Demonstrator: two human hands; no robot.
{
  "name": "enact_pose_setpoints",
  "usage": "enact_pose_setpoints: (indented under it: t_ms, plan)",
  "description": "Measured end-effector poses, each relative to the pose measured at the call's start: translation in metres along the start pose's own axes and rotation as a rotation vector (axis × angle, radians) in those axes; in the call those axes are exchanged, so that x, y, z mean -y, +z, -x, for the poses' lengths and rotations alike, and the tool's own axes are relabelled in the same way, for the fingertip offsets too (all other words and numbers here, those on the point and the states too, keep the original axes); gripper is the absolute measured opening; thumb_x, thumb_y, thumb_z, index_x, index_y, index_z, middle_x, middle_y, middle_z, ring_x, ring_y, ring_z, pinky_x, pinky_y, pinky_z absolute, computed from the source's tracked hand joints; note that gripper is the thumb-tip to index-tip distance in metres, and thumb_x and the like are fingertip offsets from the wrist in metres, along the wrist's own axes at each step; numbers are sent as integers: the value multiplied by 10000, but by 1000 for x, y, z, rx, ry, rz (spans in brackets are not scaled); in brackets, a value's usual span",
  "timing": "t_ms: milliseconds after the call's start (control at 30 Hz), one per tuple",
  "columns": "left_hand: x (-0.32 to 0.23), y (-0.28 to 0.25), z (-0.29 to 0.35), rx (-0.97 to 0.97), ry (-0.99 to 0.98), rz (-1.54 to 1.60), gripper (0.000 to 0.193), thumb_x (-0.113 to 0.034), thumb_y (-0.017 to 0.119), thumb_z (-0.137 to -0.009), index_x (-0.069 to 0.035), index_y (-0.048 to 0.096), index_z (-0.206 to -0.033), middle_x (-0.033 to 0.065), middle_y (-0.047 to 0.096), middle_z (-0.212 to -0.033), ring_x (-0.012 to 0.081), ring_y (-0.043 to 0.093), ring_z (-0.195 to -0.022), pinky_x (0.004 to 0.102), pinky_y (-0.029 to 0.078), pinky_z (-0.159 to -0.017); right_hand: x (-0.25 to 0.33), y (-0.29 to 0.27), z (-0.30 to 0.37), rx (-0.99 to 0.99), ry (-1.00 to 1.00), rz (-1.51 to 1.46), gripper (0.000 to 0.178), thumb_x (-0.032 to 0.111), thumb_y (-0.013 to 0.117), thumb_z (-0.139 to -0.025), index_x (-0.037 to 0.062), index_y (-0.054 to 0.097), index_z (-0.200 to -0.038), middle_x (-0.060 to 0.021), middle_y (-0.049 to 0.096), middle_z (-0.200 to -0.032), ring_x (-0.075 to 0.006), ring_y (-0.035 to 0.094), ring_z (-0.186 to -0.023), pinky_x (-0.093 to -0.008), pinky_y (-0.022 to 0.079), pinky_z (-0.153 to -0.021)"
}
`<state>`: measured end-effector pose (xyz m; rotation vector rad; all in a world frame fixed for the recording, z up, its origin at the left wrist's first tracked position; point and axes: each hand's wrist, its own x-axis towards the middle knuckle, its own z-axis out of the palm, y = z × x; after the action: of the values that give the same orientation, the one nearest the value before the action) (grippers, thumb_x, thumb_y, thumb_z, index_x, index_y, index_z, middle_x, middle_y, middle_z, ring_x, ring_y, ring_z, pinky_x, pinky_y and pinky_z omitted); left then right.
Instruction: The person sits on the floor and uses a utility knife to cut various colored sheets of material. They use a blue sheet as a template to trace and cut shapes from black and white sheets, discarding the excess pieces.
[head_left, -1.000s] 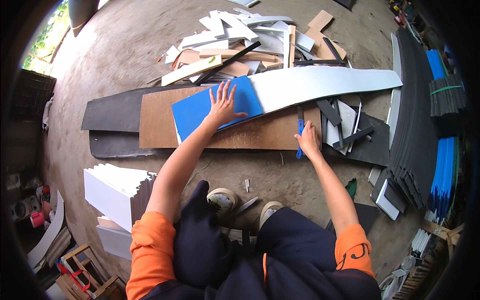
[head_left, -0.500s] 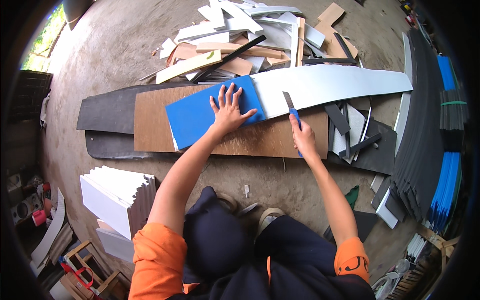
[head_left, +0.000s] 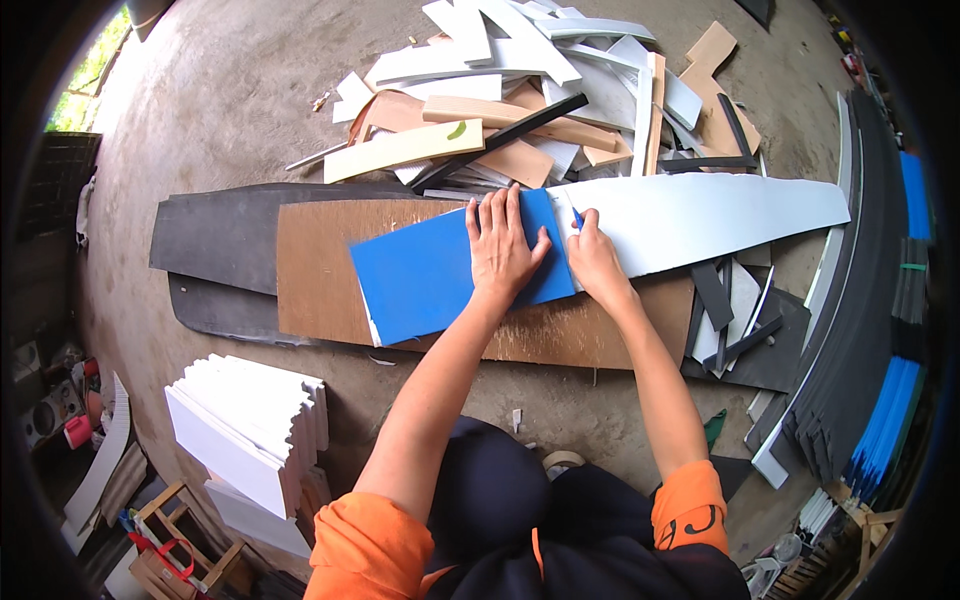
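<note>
left hand [head_left: 503, 250] pins blue sheet [head_left: 430, 275]; right hand [head_left: 594, 258] at edge

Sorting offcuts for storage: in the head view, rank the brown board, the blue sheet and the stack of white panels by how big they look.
1. brown board, partly covered.
2. blue sheet.
3. stack of white panels; it looks close to the blue sheet in size and sits nearer the camera, so their order is unsure.

Right hand [head_left: 597, 262] with blue cutter [head_left: 577, 218] moved up to blue sheet's [head_left: 430, 275] far edge
</note>
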<state>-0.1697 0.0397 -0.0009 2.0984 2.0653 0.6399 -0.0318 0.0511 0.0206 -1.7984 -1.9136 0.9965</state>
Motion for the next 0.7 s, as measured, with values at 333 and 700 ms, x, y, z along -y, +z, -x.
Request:
enact_pose_setpoints:
  t_ms: [333, 700]
  plan:
    - [3, 5, -10, -43, -65, -11, 434, -359, 511, -785, -63, 484, -1101, 76, 494, -1037, 221, 405, -1059, 413, 207, -938, 26, 5, -23, 133, 18, 411, 247, 211, 372, -884, -22, 393, -964, -223, 592, -664, -392, 595, -676, -474, 471, -603]
    - [3, 5, -8, -85, -32, -41, 413, -368, 507, -792, -57, 488, -1064, 75, 503, -989, 204, 438, -1009, 407, 204, -948, 34, 6, -38, 179, 91, 452, 299, 228, 473, -815, -32, 474, -963, -232, 613, -818, -358, 605, -813, -428, 477, -714]
